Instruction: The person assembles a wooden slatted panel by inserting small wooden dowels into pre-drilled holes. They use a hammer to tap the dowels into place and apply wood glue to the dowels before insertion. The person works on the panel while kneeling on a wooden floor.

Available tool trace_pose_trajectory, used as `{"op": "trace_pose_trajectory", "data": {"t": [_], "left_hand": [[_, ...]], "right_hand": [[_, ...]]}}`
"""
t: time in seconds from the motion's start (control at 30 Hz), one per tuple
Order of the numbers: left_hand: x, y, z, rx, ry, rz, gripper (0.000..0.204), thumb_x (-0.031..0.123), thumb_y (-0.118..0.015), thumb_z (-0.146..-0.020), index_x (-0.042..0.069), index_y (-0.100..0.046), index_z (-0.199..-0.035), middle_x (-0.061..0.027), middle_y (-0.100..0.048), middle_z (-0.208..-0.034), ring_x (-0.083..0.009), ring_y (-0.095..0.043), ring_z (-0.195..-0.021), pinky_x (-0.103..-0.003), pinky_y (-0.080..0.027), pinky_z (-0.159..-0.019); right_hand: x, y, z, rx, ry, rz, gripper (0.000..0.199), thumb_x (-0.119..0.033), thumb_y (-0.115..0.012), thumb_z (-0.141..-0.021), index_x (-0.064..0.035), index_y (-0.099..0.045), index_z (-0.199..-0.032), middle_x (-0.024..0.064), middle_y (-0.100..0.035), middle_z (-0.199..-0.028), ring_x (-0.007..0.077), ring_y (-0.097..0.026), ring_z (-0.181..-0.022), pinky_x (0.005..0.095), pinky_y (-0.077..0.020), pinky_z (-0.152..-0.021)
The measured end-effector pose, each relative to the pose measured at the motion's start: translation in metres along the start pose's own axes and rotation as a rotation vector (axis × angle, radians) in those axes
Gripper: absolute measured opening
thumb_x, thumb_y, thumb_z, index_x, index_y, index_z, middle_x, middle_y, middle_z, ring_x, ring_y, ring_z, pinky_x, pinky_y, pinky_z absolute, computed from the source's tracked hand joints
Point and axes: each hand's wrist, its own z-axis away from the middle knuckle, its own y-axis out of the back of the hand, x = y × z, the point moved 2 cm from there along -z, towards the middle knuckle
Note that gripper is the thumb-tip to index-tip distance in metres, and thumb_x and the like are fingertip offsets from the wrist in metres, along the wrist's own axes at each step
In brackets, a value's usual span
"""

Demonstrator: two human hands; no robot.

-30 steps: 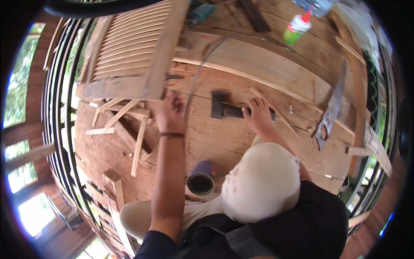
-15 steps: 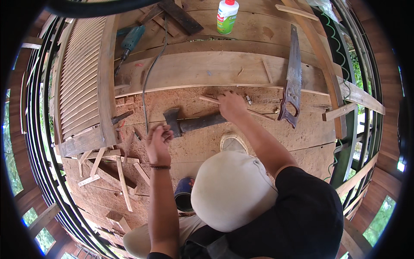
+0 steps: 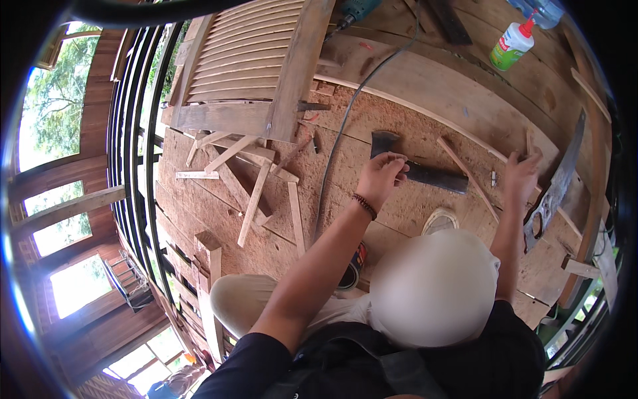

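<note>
My left hand [image 3: 383,178] is closed, its fingertips curled together; whatever they may hold is too small or hidden to make out. It hovers over an axe with a dark head [image 3: 384,141] and a dark wooden handle [image 3: 438,179], covering where the two join. Off to the right, my right hand [image 3: 520,178] reaches over the plank's near edge with thumb and fingers apart. A short thin wood strip [image 3: 529,138] stands out between those fingertips; contact is unclear. A longer strip [image 3: 467,178] lies between both hands, near a small metal piece [image 3: 493,178].
Beside my right hand lies a handsaw [image 3: 557,179]. A long plank [image 3: 432,86] crosses behind, with a glue bottle [image 3: 512,46] beyond. A louvred wooden panel [image 3: 242,53], a black cable [image 3: 352,100] and offcuts [image 3: 252,203] are leftward. A tin [image 3: 351,269] stands by my leg.
The view has swung left, so things appear shifted right and turned. My right hand has left the longer strip and moved to the shorter one. My left fingers have drawn together.
</note>
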Motion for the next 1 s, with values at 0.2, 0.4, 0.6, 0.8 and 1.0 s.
{"op": "trace_pose_trajectory", "data": {"t": [0.2,0.4,0.6,0.8,1.0], "left_hand": [[-0.001,0.013,-0.004,0.005,-0.005,-0.002,0.025,0.018,-0.058,-0.101,0.002,-0.066,-0.118,-0.007,-0.071,-0.101,-0.0123,-0.067,-0.079,-0.028,-0.054,-0.073],[0.007,-0.008,0.01,-0.084,-0.012,0.093,0.03,0.022,-0.059,-0.103,0.004,-0.063,-0.128,-0.0049,-0.07,-0.11,-0.0122,-0.066,-0.092,-0.029,-0.055,-0.078],[0.016,0.022,0.01,0.074,-0.077,0.304,0.027,0.027,-0.057,-0.105,0.007,-0.064,-0.121,-0.0037,-0.067,-0.11,-0.0152,-0.065,-0.1,-0.036,-0.057,-0.082],[0.05,0.056,0.006,0.349,-0.262,0.426,0.03,0.035,-0.058,-0.105,0.01,-0.059,-0.12,-0.0072,-0.067,-0.101,-0.0235,-0.072,-0.089,-0.035,-0.06,-0.07],[0.056,0.067,-0.004,0.413,-0.329,0.53,0.03,0.031,-0.061,-0.104,0.01,-0.056,-0.123,-0.0074,-0.066,-0.1,-0.0234,-0.071,-0.089,-0.038,-0.062,-0.072]], "right_hand": [[0.031,0.017,-0.035,-0.16,0.065,0.101,0.027,-0.023,-0.064,-0.094,-0.009,-0.064,-0.117,0.0197,-0.068,-0.115,0.0435,-0.067,-0.102,0.0516,-0.0523,-0.085],[-0.129,0.024,0.085,-0.471,0.56,-0.525,0.02,-0.009,-0.071,-0.088,-0.0093,-0.067,-0.107,0.0145,-0.069,-0.099,0.0357,-0.069,-0.087,0.0448,-0.0548,-0.075],[-0.208,-0.003,0.132,-0.603,0.677,-0.902,0.028,-0.009,-0.075,-0.082,-0.0054,-0.066,-0.109,0.0139,-0.069,-0.097,0.0355,-0.066,-0.096,0.0444,-0.0539,-0.081],[-0.15,-0.013,0.13,-0.641,0.72,-0.341,0.048,-0.021,-0.081,-0.077,-0.0074,-0.062,-0.119,0.015,-0.061,-0.121,0.0348,-0.058,-0.117,0.0468,-0.0504,-0.097],[-0.115,-0.03,0.135,-0.595,0.877,-0.085,0.051,-0.022,-0.081,-0.075,-0.0056,-0.061,-0.12,0.0177,-0.06,-0.122,0.0345,-0.057,-0.12,0.0463,-0.0504,-0.099]]}}
